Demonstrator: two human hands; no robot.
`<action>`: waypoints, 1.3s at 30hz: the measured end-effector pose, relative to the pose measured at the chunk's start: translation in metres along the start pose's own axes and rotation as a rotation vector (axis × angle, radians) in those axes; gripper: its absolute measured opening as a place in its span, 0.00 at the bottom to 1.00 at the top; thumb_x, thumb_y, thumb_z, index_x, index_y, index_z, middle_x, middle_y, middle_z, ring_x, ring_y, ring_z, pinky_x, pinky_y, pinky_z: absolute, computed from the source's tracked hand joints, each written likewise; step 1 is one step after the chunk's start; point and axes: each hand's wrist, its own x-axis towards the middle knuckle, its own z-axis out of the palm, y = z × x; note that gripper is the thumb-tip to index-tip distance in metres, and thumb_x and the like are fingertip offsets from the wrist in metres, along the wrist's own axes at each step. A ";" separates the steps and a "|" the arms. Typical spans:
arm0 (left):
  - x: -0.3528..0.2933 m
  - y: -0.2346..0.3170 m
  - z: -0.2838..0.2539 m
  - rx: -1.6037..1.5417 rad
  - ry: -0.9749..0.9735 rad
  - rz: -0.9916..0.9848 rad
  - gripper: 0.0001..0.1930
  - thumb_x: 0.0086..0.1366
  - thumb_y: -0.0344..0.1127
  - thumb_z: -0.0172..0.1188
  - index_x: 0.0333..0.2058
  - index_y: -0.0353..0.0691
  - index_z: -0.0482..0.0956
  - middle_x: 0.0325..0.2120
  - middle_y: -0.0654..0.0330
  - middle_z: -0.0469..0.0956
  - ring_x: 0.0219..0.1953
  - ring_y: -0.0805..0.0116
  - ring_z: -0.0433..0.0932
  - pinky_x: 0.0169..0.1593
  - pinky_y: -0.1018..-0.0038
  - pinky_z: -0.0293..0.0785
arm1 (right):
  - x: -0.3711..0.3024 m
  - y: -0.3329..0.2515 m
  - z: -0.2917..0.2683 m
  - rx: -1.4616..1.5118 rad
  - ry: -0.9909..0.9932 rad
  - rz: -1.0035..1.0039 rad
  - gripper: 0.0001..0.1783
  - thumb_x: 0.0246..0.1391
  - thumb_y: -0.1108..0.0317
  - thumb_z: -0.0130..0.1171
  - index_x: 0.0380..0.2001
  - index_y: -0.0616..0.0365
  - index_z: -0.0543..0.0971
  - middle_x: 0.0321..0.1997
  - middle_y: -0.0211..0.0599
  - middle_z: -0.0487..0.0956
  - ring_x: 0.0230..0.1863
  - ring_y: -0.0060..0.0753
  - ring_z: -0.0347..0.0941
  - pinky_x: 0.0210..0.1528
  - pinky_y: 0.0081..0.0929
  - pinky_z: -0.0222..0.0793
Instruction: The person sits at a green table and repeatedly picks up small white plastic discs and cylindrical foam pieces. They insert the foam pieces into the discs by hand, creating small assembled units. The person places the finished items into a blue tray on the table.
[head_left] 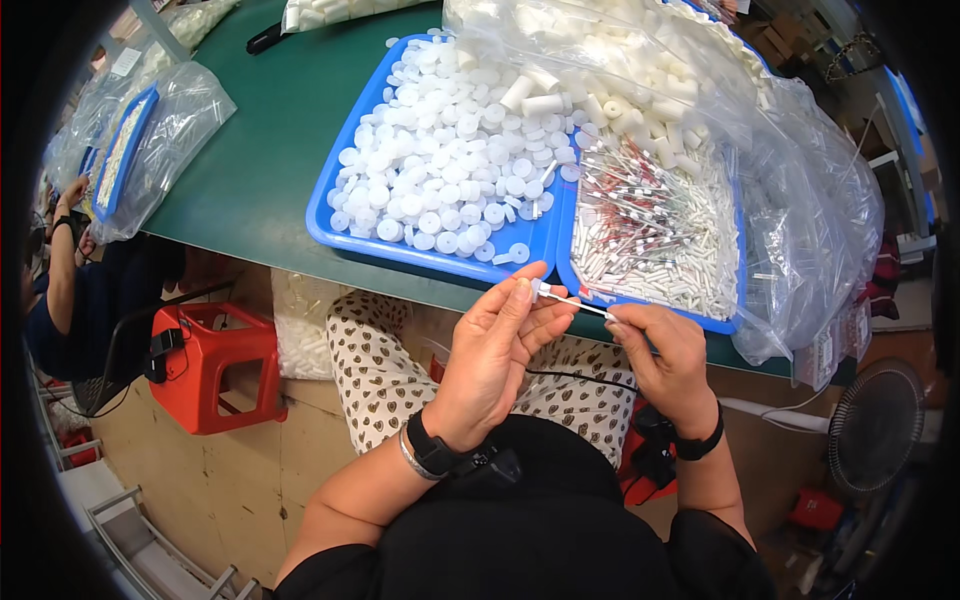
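Both hands up in front of the blue trays, working one small part between them. My read: mid-assembly, a white cap (541, 290) going onto a thin white stick (583, 305).

Left hand (497, 345): thumb and forefinger pressed together on the cap, other fingers loosely curled. Right hand (663, 357): fingertips pinching the far end of the stick, rest folded under. Stick spans the gap between the two pinches, just below the near rim of the left tray (420, 255).

Next move likely needs a straight axial push, both pinches held firm and aligned; a skewed push could bend the stick.

Hard to tell: whether the cap is seated or only started, since the fingertips cover the joint. Right tray (722, 322) of sticks is partly under clear bags (800, 230). Stick tip inside the right-hand pinch is hidden.
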 end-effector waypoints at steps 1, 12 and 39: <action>0.000 0.000 0.000 -0.005 0.000 0.001 0.22 0.75 0.38 0.49 0.60 0.29 0.64 0.48 0.48 0.76 0.50 0.62 0.80 0.56 0.71 0.79 | 0.001 -0.001 0.000 -0.016 0.007 -0.011 0.07 0.52 0.78 0.65 0.36 0.63 0.80 0.29 0.40 0.81 0.27 0.40 0.78 0.29 0.31 0.72; -0.001 -0.009 -0.002 0.118 -0.045 -0.005 0.22 0.75 0.37 0.48 0.62 0.29 0.63 0.52 0.48 0.75 0.51 0.65 0.78 0.57 0.72 0.76 | 0.012 -0.001 0.004 -0.087 0.012 -0.155 0.05 0.54 0.77 0.63 0.35 0.63 0.79 0.27 0.39 0.80 0.24 0.36 0.77 0.27 0.30 0.70; 0.020 -0.002 0.003 0.494 -0.047 0.187 0.19 0.75 0.39 0.51 0.55 0.30 0.72 0.40 0.56 0.80 0.40 0.71 0.80 0.47 0.76 0.76 | 0.207 0.141 -0.036 -0.528 -0.105 -0.181 0.27 0.66 0.57 0.48 0.63 0.59 0.67 0.67 0.56 0.66 0.67 0.56 0.61 0.70 0.40 0.56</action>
